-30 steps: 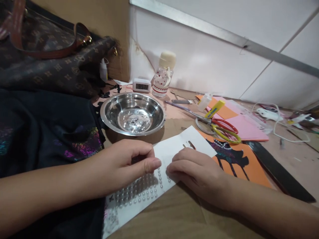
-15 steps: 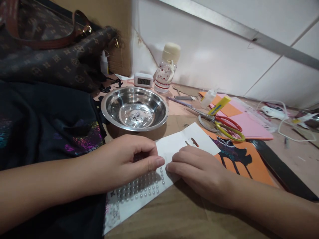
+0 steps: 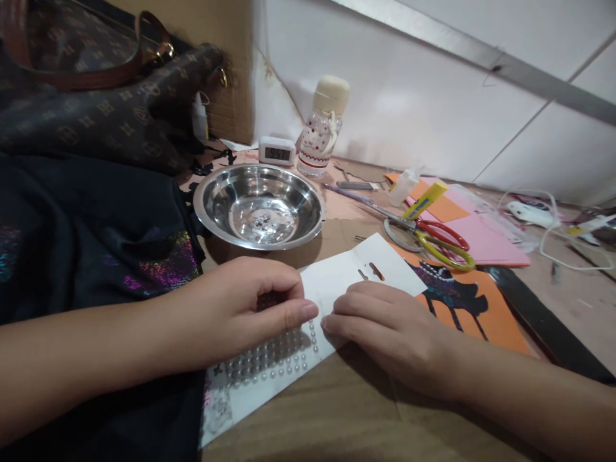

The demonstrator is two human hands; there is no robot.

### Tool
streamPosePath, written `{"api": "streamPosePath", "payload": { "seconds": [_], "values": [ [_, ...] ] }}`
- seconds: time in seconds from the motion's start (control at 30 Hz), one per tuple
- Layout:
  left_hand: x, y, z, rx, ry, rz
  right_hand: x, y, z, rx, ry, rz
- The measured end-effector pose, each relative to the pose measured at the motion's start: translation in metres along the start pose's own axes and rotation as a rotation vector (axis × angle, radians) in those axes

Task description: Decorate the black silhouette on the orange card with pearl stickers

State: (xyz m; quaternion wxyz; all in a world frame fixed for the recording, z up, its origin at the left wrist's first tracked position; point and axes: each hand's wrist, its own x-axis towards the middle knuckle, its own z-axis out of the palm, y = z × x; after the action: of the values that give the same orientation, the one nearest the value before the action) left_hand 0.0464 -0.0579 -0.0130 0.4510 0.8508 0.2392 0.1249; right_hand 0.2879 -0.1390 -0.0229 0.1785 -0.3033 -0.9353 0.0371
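Note:
A white card of stick-on pearls point(image 3: 269, 353), set in rows, lies slantwise on the brown board, partly over dark cloth. My left hand point(image 3: 264, 298) is over the pearl rows, its thumb and fingers brought together; anything small between the tips is hidden. At the card's right part, my right hand point(image 3: 385, 327) has its fingers curled together on the card near the lower edge, its thumb out of sight. Just beyond the left hand stands a steel bowl point(image 3: 260, 205) with a few small shiny bits at its bottom.
Black cloth with a shimmering print point(image 3: 158, 263) lies left, below a brown patterned handbag point(image 3: 106, 109). A clock point(image 3: 277, 151) and bottle point(image 3: 320, 135) stand behind the bowl. Scissors point(image 3: 443, 244), a glue bottle point(image 3: 403, 186) and an orange sheet with a dark cutout point(image 3: 500, 321) lie right.
The view has shifted very slightly. Both hands and the pearl card keep practically the same positions.

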Motion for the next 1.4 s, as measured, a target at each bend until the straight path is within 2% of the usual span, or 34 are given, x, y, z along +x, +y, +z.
{"api": "streamPosePath", "payload": {
  "seconds": [0.13,0.33,0.43,0.93,1.07,1.17,1.23,1.27,1.33,1.4],
  "values": [
    [0.0,-0.001,0.0,-0.006,-0.005,-0.002,0.0,0.001,0.001,0.017,0.003,0.014],
    [0.0,-0.002,0.001,-0.012,-0.013,-0.004,0.0,0.0,0.003,0.139,0.084,0.093],
    [-0.001,-0.003,0.002,-0.011,-0.003,0.019,0.0,-0.001,0.0,0.196,0.089,0.081],
    [0.0,-0.007,0.001,-0.049,0.033,0.134,0.002,0.0,0.002,0.115,0.082,0.034],
    [-0.002,-0.007,0.002,-0.124,0.0,0.116,0.003,0.007,0.004,0.192,0.174,0.147],
    [-0.008,0.003,0.002,-0.148,0.01,0.149,0.003,0.01,0.006,0.227,0.234,0.25],
    [-0.014,0.015,0.004,-0.037,0.005,0.225,0.003,0.011,0.007,0.233,0.244,0.264],
    [-0.019,0.022,0.006,0.049,-0.042,0.241,0.003,0.011,0.008,0.23,0.247,0.261],
    [-0.031,0.036,0.016,0.101,-0.089,0.306,0.003,0.011,0.009,0.23,0.248,0.262],
    [-0.045,0.047,0.031,0.113,-0.101,0.312,0.002,0.012,0.01,0.232,0.244,0.268]
  ]
}}
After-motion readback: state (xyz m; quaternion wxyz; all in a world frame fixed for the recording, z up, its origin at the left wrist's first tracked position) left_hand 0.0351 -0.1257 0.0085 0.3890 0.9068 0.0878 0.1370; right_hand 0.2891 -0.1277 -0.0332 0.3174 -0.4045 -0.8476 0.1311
